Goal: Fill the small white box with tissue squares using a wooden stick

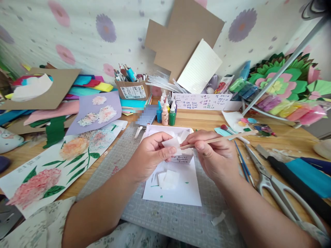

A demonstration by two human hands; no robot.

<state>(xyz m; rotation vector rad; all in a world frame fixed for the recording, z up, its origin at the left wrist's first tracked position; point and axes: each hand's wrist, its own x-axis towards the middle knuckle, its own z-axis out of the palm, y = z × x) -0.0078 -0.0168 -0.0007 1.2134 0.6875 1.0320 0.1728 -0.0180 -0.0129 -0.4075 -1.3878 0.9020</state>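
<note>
Between the thumb and fingers of my left hand is a small white piece of paper. My right hand pinches a thin wooden stick, whose left end lies against or very near the paper. Just behind both hands stands a white paper box with handwriting on its front, partly hidden by the fingers; white paper pieces show inside. Below, a few white paper squares lie on a white sheet with green marks.
A grey cutting mat lies underneath. Scissors, paintbrushes and a black-handled knife are at the right. Several paint bottles stand behind the box. Flower artwork covers the left side.
</note>
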